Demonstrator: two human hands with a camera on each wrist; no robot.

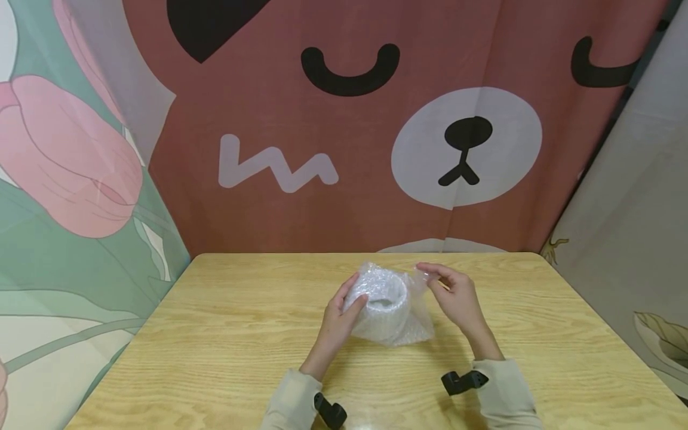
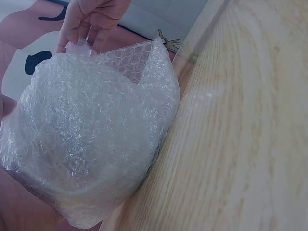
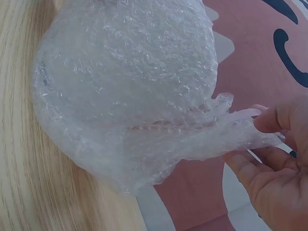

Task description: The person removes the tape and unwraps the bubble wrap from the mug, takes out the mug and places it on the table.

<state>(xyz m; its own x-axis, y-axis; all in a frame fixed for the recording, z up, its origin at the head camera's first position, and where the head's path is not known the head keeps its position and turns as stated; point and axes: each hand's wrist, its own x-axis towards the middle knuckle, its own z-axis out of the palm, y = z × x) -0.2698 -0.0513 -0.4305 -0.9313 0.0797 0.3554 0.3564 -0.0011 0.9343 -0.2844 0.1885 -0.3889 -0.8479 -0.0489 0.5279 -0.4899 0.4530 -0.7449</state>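
Bubble wrap bundle (image 1: 388, 307) sits low in the centre of the head view, on the counter (image 1: 215, 334), between our two hands. We cannot tell what it wraps; only a rounded white form shows through the plastic.

Going by size, the largest thing we see is the bear-face curtain (image 1: 376, 119) filling the upper middle of the frame, with a floral curtain (image 1: 70, 179) on the left edge and a pale panel (image 1: 634, 197) on the right. Below them the wood-grain counter spans the lower half of the frame.

The bundle comes next. In the left wrist view it fills the left half of the picture (image 2: 91, 134); in the right wrist view it takes the upper left and centre (image 3: 130, 86), with a loose flap of wrap trailing towards the right edge.

Our left hand (image 1: 341, 316) lies against the bundle's left side, its fingers (image 1: 359, 301) curled onto the wrap and holding it. Our right hand (image 1: 457, 295) is just right of the bundle, its fingers (image 3: 281, 118) closed together with the thumb, pinching the loose flap at its tip.

Smallest are the two black wrist mounts, one at the left sleeve (image 1: 329, 412) and one at the right sleeve (image 1: 463, 381), near the bottom edge.
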